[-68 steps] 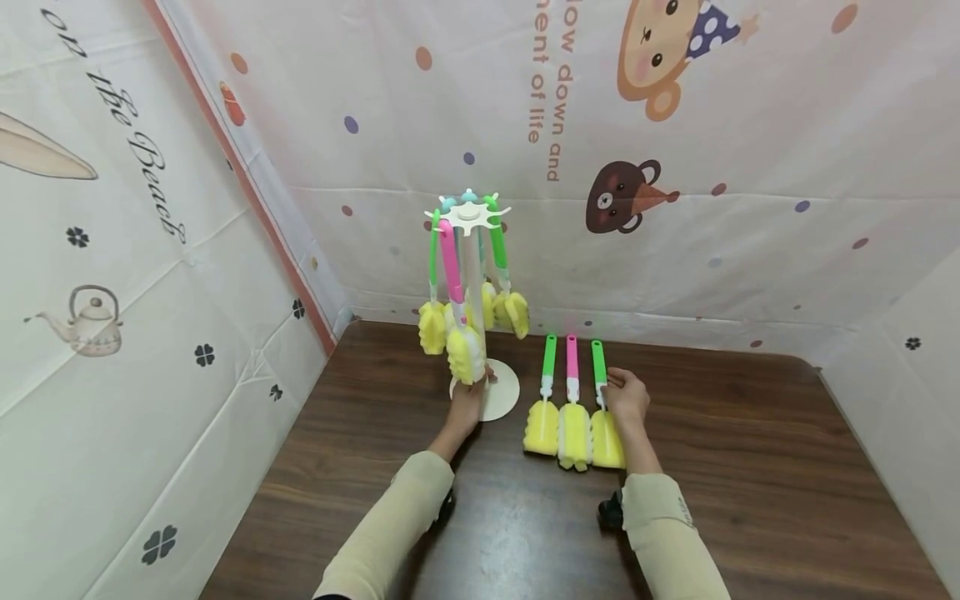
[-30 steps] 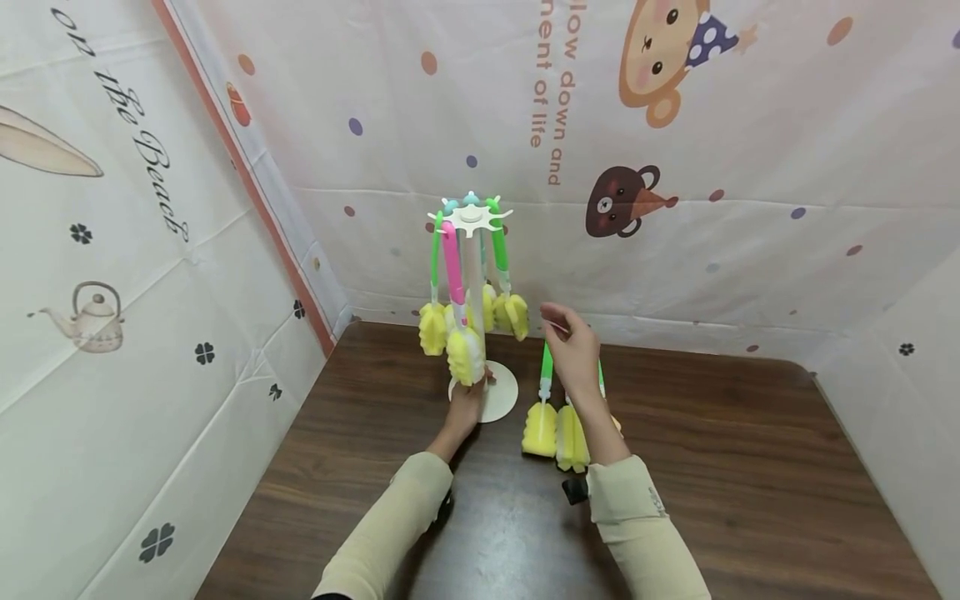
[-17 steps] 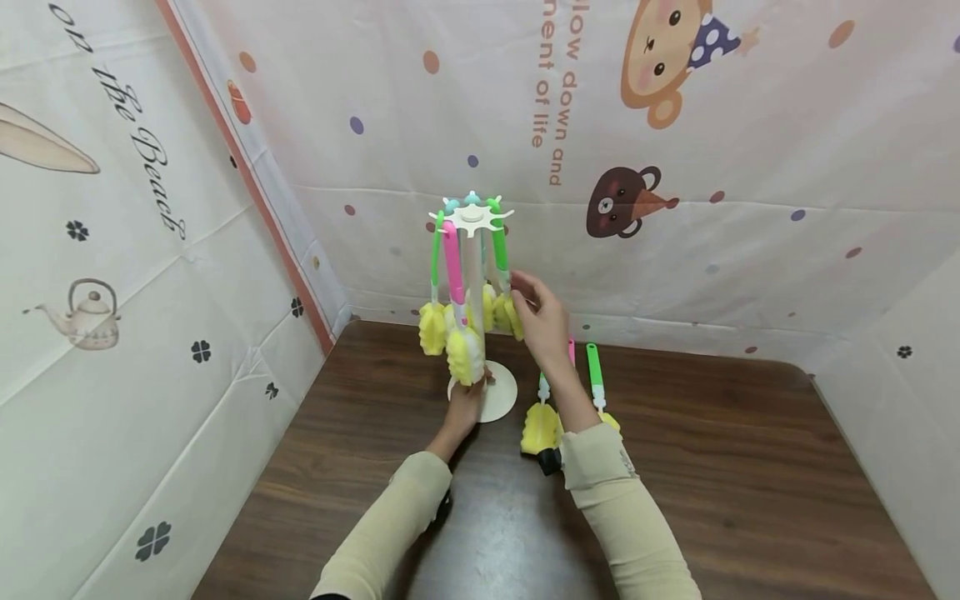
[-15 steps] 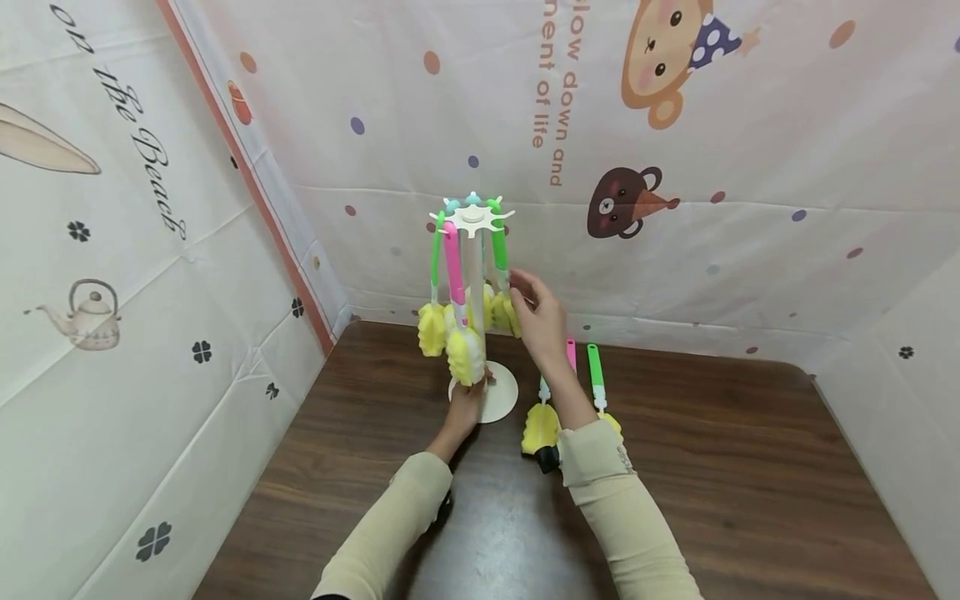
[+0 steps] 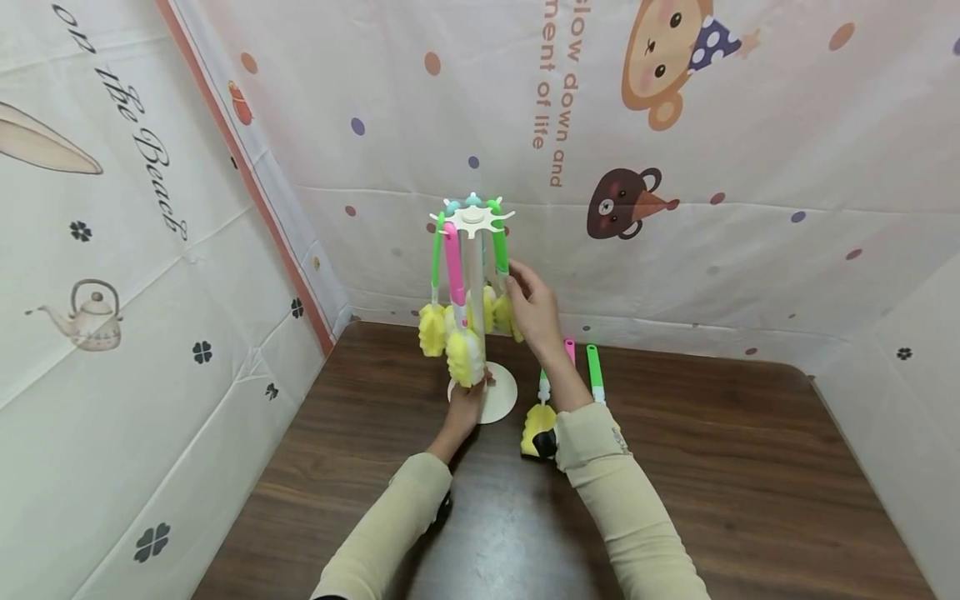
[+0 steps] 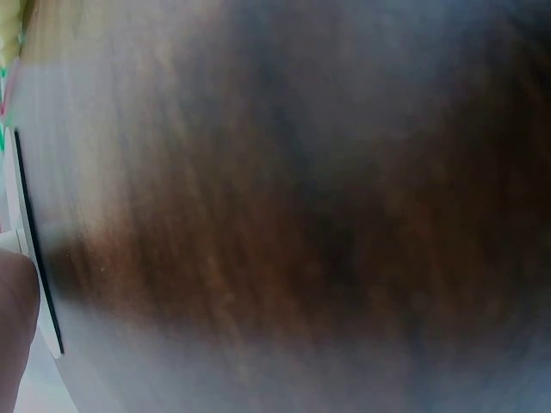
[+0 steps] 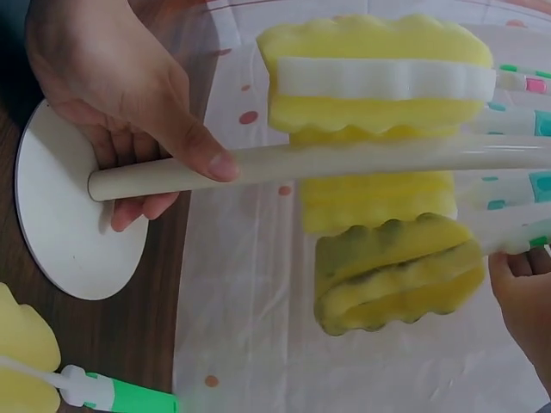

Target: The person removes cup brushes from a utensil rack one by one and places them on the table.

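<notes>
A white rack [image 5: 473,218] stands upright at the back of the table, with several yellow-sponge bottle brushes hanging from its top hooks. My left hand [image 5: 467,403] grips the rack's white post [image 7: 198,172] low down, just above the round base [image 5: 501,392]. In the right wrist view that left hand [image 7: 120,95] shows its thumb lying along the post. At the rack's right side, my right hand [image 5: 534,312] pinches a hanging green-handled bottle brush [image 5: 500,243] at its neck. The sponge [image 7: 400,275] of that brush shows in the right wrist view, beside the curled fingers [image 7: 521,263].
Bottle brushes lie on the brown table [image 5: 750,467] under my right forearm: one with a green handle [image 5: 594,367], one with a pink handle [image 5: 570,347], and another whose yellow sponge [image 5: 534,423] shows. A printed cloth [image 5: 750,283] hangs behind the table.
My right hand has gone from the lying brushes up and left to the green-handled brush on the rack, then slid slightly up to its neck. My left hand has stayed on the post.
</notes>
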### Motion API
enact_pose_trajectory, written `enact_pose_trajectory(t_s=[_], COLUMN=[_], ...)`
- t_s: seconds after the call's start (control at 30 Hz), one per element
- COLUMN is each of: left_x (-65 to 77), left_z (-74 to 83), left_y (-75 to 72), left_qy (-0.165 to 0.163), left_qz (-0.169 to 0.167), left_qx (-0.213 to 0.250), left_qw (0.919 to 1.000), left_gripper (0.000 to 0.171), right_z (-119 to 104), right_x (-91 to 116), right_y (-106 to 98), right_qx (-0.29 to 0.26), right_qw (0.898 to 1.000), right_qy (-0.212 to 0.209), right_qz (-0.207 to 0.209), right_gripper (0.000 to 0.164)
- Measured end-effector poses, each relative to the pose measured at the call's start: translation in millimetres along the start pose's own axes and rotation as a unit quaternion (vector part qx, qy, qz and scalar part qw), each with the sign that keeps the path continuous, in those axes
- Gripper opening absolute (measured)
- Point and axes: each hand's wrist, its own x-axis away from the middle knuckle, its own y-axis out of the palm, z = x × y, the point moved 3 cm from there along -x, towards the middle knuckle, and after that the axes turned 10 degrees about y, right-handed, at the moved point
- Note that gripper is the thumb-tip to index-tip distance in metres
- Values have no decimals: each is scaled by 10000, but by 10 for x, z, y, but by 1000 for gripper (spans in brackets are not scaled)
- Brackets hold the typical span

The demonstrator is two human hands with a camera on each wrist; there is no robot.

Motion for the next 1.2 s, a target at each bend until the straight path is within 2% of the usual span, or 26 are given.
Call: enact_pose_trajectory(t_s=[0.4,0.83,1.0,1.2], left_x=[4,22,7,-7], left_z=[39,18,10,4], left_y=[-10,1,-2,-6], left_qy=[77,-18,46,170], left_qz=[-16,77,-3,1], left_qx=[-233,-149,-229,-351], left_qw=[9997,9999,9997,9992], left_gripper=[34,34,30,24], right_z=[-23,15,-159,-347], right_x=[7,56,156,268], right_y=[0,-52,-75,-87], right_qx=[-381,-674,-733,-481], right_qw=[9975,9951,9946,9970], right_qy=[-256,-166,-19,42], right_qz=[-541,-702,-736,-600], right_gripper=[33,37,37,36])
